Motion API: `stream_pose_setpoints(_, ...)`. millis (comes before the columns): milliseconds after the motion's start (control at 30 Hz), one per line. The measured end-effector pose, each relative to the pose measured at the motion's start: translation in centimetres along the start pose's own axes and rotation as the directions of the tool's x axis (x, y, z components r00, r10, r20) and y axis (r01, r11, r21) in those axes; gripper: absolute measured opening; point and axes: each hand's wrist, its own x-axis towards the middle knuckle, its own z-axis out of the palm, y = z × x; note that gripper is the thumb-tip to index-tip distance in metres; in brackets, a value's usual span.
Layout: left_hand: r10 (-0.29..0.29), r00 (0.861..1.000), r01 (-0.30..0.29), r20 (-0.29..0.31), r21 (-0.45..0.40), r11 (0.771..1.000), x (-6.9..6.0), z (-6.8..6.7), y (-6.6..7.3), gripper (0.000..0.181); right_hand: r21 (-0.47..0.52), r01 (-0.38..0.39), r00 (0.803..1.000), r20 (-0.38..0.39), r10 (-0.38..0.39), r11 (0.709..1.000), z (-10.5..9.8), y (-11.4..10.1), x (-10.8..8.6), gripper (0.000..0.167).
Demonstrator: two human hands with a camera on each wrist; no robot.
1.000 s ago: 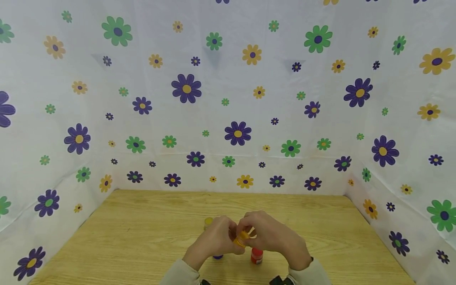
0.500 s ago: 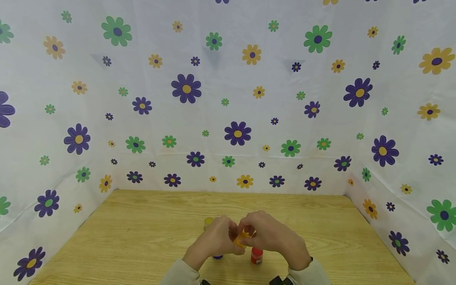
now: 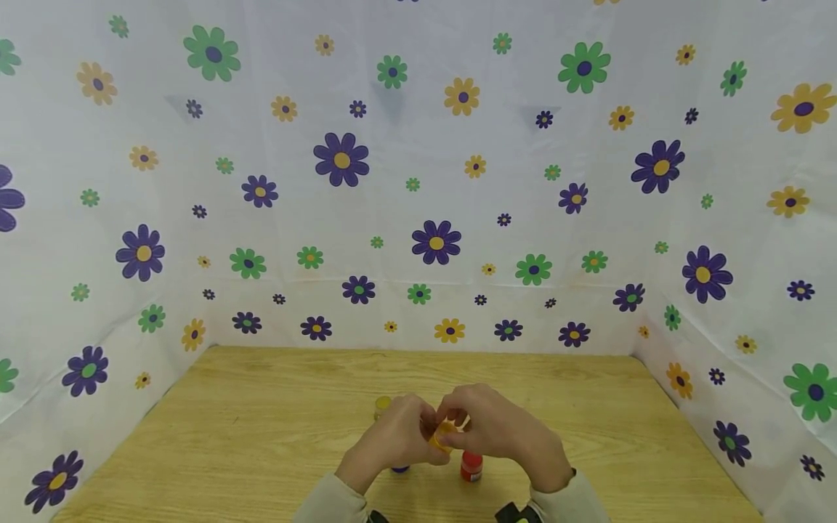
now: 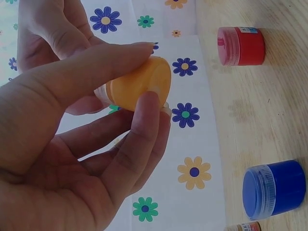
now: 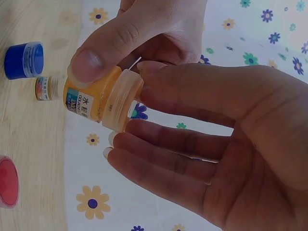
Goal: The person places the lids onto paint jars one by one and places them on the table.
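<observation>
A small paint jar (image 5: 89, 98) with orange-yellow paint and a label is held up between both hands. My left hand (image 3: 397, 434) grips the jar's body, thumb on one side and fingertips on the other, as the left wrist view shows. My right hand (image 3: 500, 425) pinches the clear screw lid (image 5: 118, 101) between thumb and fingers; two of its fingers stretch out below the lid. The lid sits on the jar, which is tilted. Below the hands, a red paint jar (image 3: 471, 466) stands on the table, and a blue paint jar (image 4: 275, 189) is partly hidden by my left hand.
A yellow-lidded jar (image 3: 382, 407) stands behind my left hand, partly covered by it. The wooden table (image 3: 275, 428) is bordered at the back and sides by a white flower-printed cloth (image 3: 418, 145).
My right fingers have shifted on the lid, opening and closing around it. The left hand keeps its grip on the jar. The head view has tilted very slightly.
</observation>
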Motion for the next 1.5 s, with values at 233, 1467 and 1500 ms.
stream_pose_setpoints(233, 0.003, 1.0, -0.003, 0.002, 0.001, 1.0, -0.06, -0.07, 0.02, 0.017, 0.016, 0.012, 1.0, 0.006, -0.012, 1.0, 0.0, -0.01, -0.04, 0.015)
stream_pose_setpoints(1467, -0.015, 1.0, 0.015, 0.0, 0.018, 1.0, -0.05, 0.08, 0.0, 0.016, 0.002, -0.03, 1.0, 0.004, 0.03, 1.0, 0.04, 0.12, 0.03, 0.018)
stream_pose_setpoints(1500, -0.014, 1.0, 0.014, 0.0, 0.019, 1.0, -0.05, 0.07, 0.0, 0.016, 0.006, -0.03, 1.0, 0.003, 0.03, 1.0, -0.03, 0.11, -0.02, 0.019)
